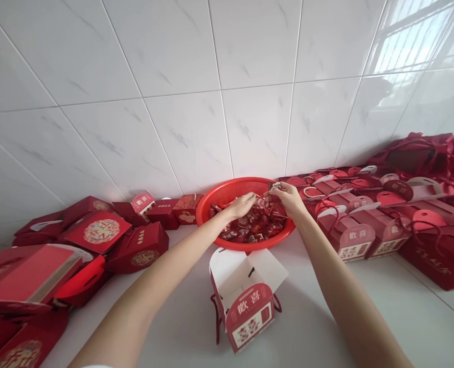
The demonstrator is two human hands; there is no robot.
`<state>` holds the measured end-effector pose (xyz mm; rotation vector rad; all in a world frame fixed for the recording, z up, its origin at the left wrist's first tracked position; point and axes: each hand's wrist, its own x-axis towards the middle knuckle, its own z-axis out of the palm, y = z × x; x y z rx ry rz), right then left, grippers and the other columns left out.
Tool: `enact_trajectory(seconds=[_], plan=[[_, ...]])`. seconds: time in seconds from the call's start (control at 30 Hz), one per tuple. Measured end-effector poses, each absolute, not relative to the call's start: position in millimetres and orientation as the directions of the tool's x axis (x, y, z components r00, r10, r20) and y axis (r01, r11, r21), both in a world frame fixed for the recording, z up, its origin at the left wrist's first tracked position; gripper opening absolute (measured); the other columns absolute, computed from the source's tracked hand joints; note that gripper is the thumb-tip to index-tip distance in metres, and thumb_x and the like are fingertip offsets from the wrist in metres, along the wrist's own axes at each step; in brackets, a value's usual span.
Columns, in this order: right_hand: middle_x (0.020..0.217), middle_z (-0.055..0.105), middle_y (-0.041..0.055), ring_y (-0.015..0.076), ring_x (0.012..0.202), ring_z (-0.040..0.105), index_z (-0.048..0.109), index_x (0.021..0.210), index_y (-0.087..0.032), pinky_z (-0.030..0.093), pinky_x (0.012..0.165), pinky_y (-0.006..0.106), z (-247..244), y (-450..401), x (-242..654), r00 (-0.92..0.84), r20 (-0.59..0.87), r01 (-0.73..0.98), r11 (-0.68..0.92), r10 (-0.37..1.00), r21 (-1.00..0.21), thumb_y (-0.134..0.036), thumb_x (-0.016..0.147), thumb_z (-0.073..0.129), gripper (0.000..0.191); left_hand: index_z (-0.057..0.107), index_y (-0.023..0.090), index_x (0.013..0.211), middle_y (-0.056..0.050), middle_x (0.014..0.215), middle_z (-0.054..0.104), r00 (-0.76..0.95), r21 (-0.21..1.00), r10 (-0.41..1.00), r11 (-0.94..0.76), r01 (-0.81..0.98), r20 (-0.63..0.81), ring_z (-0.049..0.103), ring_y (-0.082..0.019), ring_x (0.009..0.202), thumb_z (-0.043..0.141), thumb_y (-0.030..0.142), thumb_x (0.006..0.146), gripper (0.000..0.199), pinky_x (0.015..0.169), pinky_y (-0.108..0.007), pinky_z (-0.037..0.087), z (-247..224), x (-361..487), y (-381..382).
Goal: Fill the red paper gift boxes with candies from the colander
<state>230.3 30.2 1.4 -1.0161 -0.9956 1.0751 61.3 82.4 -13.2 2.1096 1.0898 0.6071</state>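
Note:
A red plastic basket stands against the tiled wall, holding many red wrapped candies. Over its middle is my left hand, fingers pressed together at the candies; what they grip is too small to name. My right hand, at the basket's right side, pinches a small dark wrapped candy with pale print. In front of the basket an open red gift box sits on the white surface, flaps spread, white inside showing, with dark red cords at its sides.
Red boxes are piled along the left. On the right, several rows of red handled boxes line the wall, with dark red bags behind them. The white tiled wall rises right behind the basket.

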Motion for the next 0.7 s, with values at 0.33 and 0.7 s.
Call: enact_trajectory(seconds=[0.33, 0.7], plan=[[0.065, 0.065, -0.0007, 0.0145, 0.06, 0.061, 0.057, 0.064, -0.021, 0.052, 0.05, 0.024, -4, 37, 235, 0.24, 0.129, -0.228, 0.185, 0.962, -0.956, -0.021, 0.059, 0.069, 0.013, 0.065, 0.017, 0.105, -0.006, 0.112, 0.072, 0.442, 0.811, 0.874, -0.402, 0.426, 0.202, 0.061, -0.021, 0.116, 0.038, 0.03, 0.1, 0.03, 0.104, -0.033, 0.044, -22, 65, 93], [0.067, 0.068, 0.0008, 0.0156, 0.061, 0.062, 0.068, 0.066, -0.018, 0.055, 0.054, 0.028, 0, 30, 234, 0.068, 0.115, -0.245, 0.129, 0.991, -0.961, -0.027, 0.057, 0.081, 0.018, 0.062, 0.015, 0.114, -0.007, 0.118, 0.069, 0.384, 0.808, 0.849, -0.492, 0.324, 0.363, 0.059, -0.02, 0.118, 0.046, 0.034, 0.099, 0.029, 0.104, -0.03, 0.042, -16, 67, 84]])
